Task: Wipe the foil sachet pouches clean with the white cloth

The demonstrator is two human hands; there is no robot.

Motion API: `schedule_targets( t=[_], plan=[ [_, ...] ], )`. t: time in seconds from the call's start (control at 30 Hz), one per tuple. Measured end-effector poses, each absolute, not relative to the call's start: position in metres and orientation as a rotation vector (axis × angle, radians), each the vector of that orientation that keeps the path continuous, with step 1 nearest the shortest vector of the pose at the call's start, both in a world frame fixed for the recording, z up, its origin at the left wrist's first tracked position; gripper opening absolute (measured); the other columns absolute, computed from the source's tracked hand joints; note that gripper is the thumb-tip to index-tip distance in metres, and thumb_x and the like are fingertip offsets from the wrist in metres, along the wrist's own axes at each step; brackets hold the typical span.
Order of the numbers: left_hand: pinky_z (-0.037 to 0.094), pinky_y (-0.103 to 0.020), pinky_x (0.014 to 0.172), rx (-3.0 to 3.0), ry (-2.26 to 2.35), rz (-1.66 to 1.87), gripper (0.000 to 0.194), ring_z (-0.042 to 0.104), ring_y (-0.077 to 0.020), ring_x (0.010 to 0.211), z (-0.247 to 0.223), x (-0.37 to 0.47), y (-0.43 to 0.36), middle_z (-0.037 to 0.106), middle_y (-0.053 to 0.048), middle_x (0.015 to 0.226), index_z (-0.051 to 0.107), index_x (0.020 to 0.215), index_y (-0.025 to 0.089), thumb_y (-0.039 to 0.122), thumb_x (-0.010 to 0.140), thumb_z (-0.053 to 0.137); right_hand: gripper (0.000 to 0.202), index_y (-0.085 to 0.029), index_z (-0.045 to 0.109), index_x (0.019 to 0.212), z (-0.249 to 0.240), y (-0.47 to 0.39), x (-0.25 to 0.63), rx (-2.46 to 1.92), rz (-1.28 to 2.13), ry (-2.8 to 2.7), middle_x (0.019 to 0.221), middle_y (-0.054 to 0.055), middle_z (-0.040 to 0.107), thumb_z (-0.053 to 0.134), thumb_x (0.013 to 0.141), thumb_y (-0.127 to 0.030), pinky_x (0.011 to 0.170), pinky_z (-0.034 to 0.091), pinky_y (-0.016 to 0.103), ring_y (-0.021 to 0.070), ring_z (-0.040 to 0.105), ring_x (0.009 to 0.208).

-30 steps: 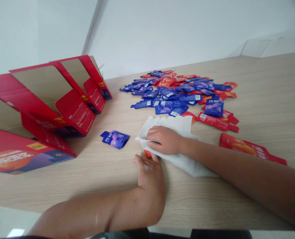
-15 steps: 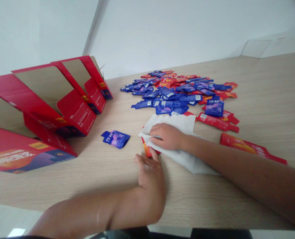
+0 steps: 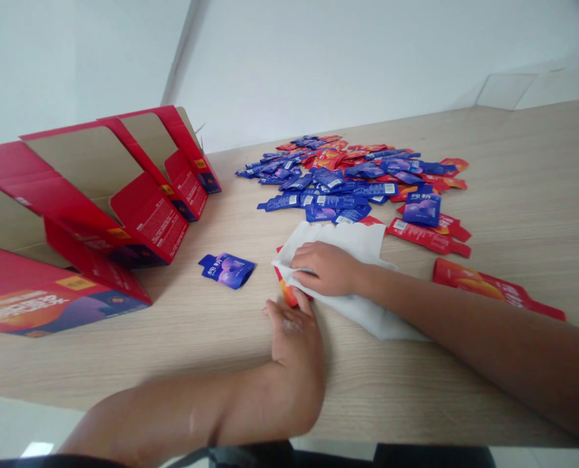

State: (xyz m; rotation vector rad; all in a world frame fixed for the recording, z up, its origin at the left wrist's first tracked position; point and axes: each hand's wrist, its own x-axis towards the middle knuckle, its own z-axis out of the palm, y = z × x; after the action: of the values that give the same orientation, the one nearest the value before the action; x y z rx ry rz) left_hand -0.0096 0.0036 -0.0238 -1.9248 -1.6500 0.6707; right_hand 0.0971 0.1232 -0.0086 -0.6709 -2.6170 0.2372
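My right hand [image 3: 326, 268] presses a white cloth [image 3: 362, 244] onto the table, its fingers bent round a fold of it. Under the cloth's left edge lies a red pouch [image 3: 287, 291], mostly covered. The fingertips of my left hand [image 3: 292, 325] touch the lower edge of that pouch; its fingers are apart and it grips nothing. To the left, a single blue pouch [image 3: 228, 270] lies flat. A red pouch [image 3: 484, 285] lies beyond my right forearm.
Open red boxes [image 3: 99, 244] stand in a row at the left. A heap of blue and red pouches [image 3: 338, 179] spreads across the back of the wooden table [image 3: 524, 175], against a white wall.
My right hand has shifted very slightly left on the cloth, and a little more of the red pouch shows at the cloth's left edge. My left hand has hardly moved.
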Motion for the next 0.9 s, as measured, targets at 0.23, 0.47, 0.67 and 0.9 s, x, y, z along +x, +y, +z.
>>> schedule_targets(
  t=[0.23, 0.47, 0.67, 0.9],
  plan=[
    [0.049, -0.045, 0.098, -1.926, -1.654, 0.633, 0.052, 0.073, -0.0255, 0.09, -0.0243, -0.0102, 0.0042, 0.075, -0.022, 0.093, 0.053, 0.132, -0.001, -0.002, 0.084, 0.032, 0.027, -0.014, 0.067, 0.081, -0.0085, 0.1237, 0.0982, -0.638, 0.255, -2.619, 0.082, 0.008, 0.066, 0.047, 0.094, -0.028, 0.081, 0.04, 0.033, 0.0189, 0.056, 0.08],
    [0.049, -0.046, 0.099, -1.964, -1.696, 0.596, 0.05, 0.072, -0.0269, 0.093, -0.0234, -0.0102, 0.004, 0.074, -0.025, 0.095, 0.053, 0.13, -0.005, -0.003, 0.084, 0.033, 0.025, -0.014, 0.066, 0.08, -0.0087, 0.12, 0.0954, -0.541, 0.302, -2.616, 0.082, 0.007, 0.066, 0.048, 0.093, -0.025, 0.08, 0.039, 0.032, 0.0181, 0.056, 0.081],
    [0.049, -0.045, 0.1, -1.957, -1.72, 0.578, 0.053, 0.073, -0.0248, 0.09, -0.0215, -0.0097, 0.003, 0.075, -0.023, 0.092, 0.051, 0.134, -0.001, -0.003, 0.085, 0.03, 0.025, -0.013, 0.066, 0.081, -0.0121, 0.1275, 0.098, -0.64, 0.288, -2.587, 0.083, 0.008, 0.065, 0.048, 0.092, -0.025, 0.079, 0.041, 0.033, 0.0191, 0.055, 0.081],
    [0.049, -0.047, 0.098, -2.003, -1.746, 0.42, 0.052, 0.072, -0.0252, 0.089, -0.023, -0.012, 0.0002, 0.075, -0.022, 0.091, 0.054, 0.131, -0.001, -0.004, 0.084, 0.033, 0.022, -0.015, 0.066, 0.081, -0.0113, 0.1241, 0.0979, -0.564, 0.28, -2.622, 0.083, 0.008, 0.065, 0.048, 0.091, -0.024, 0.083, 0.041, 0.034, 0.0192, 0.054, 0.082]
  ],
)
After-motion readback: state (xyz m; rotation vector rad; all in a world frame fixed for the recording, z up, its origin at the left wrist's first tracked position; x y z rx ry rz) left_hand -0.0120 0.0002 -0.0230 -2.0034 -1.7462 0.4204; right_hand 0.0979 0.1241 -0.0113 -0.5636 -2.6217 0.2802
